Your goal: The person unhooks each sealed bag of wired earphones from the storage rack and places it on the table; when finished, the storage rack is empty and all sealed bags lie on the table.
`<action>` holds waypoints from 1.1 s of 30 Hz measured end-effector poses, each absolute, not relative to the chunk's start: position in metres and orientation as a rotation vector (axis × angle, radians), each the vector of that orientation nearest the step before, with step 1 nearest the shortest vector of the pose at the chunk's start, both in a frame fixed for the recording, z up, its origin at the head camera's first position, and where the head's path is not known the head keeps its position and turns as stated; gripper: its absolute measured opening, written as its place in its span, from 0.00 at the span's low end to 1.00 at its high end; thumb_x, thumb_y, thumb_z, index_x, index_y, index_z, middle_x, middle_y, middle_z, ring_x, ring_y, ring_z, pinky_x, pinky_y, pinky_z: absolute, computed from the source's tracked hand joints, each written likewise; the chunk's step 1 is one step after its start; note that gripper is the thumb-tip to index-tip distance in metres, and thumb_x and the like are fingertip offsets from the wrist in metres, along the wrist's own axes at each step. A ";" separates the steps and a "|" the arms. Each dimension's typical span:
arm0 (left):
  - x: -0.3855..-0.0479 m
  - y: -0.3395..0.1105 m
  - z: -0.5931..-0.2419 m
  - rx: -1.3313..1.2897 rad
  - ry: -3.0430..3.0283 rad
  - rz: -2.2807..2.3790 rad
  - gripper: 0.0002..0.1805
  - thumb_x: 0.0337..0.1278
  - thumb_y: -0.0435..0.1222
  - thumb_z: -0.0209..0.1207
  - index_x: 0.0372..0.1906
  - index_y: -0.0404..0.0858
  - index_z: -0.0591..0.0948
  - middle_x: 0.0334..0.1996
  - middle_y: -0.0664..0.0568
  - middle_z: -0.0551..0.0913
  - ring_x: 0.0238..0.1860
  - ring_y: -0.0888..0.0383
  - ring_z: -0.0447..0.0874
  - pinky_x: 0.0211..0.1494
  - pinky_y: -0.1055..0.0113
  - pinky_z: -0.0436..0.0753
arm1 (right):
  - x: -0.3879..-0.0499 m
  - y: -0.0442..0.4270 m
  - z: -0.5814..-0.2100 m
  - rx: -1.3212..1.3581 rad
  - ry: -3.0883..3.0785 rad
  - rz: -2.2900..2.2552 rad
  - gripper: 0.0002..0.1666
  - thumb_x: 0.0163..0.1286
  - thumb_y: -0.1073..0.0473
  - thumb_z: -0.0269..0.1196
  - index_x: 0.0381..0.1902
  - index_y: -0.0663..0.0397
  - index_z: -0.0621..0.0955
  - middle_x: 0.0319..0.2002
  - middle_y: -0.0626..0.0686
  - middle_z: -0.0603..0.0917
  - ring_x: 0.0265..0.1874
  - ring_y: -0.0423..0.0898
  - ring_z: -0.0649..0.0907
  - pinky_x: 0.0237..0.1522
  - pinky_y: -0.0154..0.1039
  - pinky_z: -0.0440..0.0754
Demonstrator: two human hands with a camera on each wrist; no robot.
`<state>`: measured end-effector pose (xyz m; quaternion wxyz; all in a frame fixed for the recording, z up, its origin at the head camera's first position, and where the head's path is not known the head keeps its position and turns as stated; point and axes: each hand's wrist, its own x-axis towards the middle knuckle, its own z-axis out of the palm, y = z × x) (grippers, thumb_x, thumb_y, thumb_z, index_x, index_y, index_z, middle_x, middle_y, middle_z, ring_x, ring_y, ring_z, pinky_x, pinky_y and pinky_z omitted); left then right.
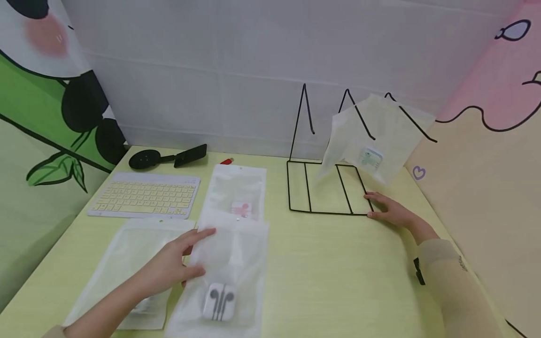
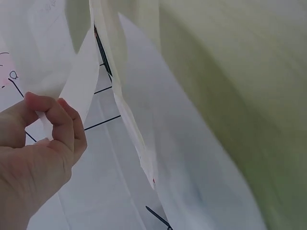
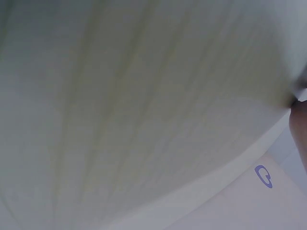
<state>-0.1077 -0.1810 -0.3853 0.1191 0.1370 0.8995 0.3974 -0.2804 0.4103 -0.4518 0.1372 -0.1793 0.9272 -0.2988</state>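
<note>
My left hand (image 1: 169,265) pinches the left edge of a translucent white pouch (image 1: 243,253), which holds a white earphone case (image 1: 219,302). In the left wrist view, the thumb and fingers of the left hand (image 2: 48,139) curl around a white sheet-like edge. My right hand (image 1: 393,211) grips the front right corner of a black wire rack (image 1: 329,213), thumb in front and fingers at the side bar. Another white pouch (image 1: 390,126) with a small green-and-white item hangs tilted among the rack's middle and right prongs. The right wrist view is mostly filled by a blurred pale surface.
A second pouch (image 1: 249,188) with a pink item lies behind the held one, and a third (image 1: 169,237) lies left. Behind them are a white keyboard (image 1: 143,195), a black folding stand (image 1: 169,157) and a red object (image 1: 227,161). A cloth wall (image 1: 211,94) backs the table.
</note>
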 end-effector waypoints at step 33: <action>-0.098 -0.178 -0.355 0.526 2.946 0.696 0.39 0.44 0.42 0.71 0.64 0.41 0.70 0.58 0.45 0.72 0.38 0.58 0.80 0.37 0.63 0.80 | -0.280 0.410 -0.453 -0.521 2.686 -0.861 0.40 0.66 0.49 0.62 0.71 0.56 0.61 0.73 0.65 0.48 0.71 0.68 0.45 0.64 0.71 0.40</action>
